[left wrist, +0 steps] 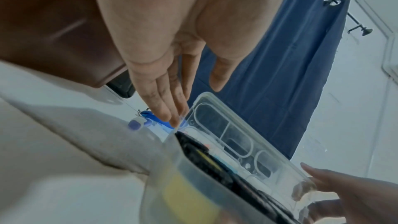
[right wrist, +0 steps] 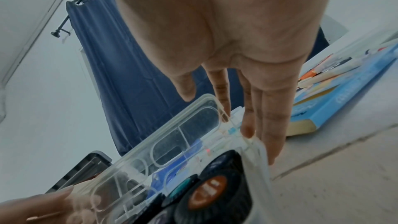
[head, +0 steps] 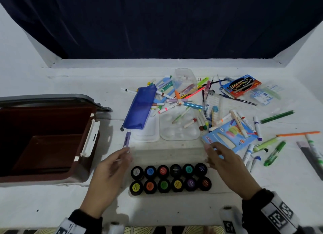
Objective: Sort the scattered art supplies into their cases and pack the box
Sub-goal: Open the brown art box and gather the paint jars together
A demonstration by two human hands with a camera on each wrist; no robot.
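A clear plastic case holds two rows of black paint pots with coloured labels. Its transparent lid stands raised behind the pots and also shows in the wrist views, lid and lid. My left hand touches the lid's left end with straight fingers, thumb apart. My right hand touches the lid's right end, fingers straight along the corner. The open maroon box stands at the left with its lid up.
A blue zip pouch, a purple marker, two white palettes and a heap of markers lie behind the case. A blue crayon pack, a red pencil box and a clear tub lie further back and right.
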